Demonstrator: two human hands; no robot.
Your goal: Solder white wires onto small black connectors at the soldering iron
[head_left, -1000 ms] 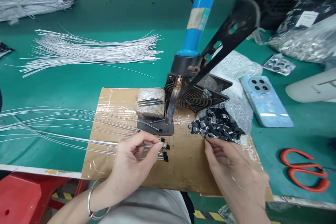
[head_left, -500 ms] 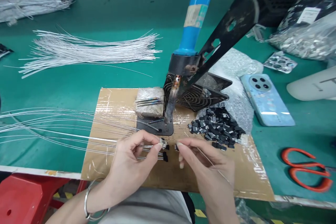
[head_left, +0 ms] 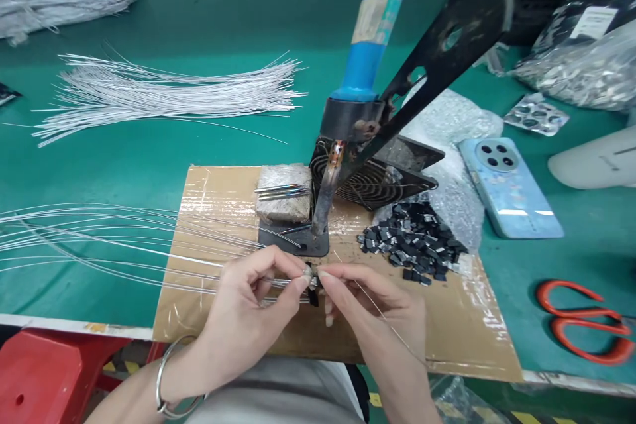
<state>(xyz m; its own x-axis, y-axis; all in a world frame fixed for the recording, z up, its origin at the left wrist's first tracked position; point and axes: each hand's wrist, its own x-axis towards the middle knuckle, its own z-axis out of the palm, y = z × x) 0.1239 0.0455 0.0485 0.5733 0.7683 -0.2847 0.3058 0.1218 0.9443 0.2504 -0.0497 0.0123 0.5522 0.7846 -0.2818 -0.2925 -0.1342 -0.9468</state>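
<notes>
My left hand [head_left: 253,318] pinches a small pale metallic piece [head_left: 308,273] between thumb and forefinger, and white wires [head_left: 193,270] run leftward from about there. Facing it, my right hand [head_left: 380,318] has thumb and forefinger pinched on a small black connector, now mostly hidden at the fingertips. A thin, solder-like wire [head_left: 380,311] passes across the right fingers. Both sets of fingertips almost meet; whether the two pieces touch, I cannot tell. Just below lies a black end piece [head_left: 313,297] on other wires. Above the hands, a blue-handled soldering iron [head_left: 362,59] points down in its stand [head_left: 447,46].
Cardboard [head_left: 462,324] lies under the hands. A heap of black connectors [head_left: 415,242] is at right, near a fan [head_left: 368,179], a phone [head_left: 511,189] and orange-handled scissors [head_left: 586,324]. A wrapped block [head_left: 283,205] sits left of the iron tip; a white wire bundle [head_left: 173,96] lies behind.
My right hand has moved left, bringing its fingertips and the black connector up to the piece in my left hand. The left hand has stayed nearly still.
</notes>
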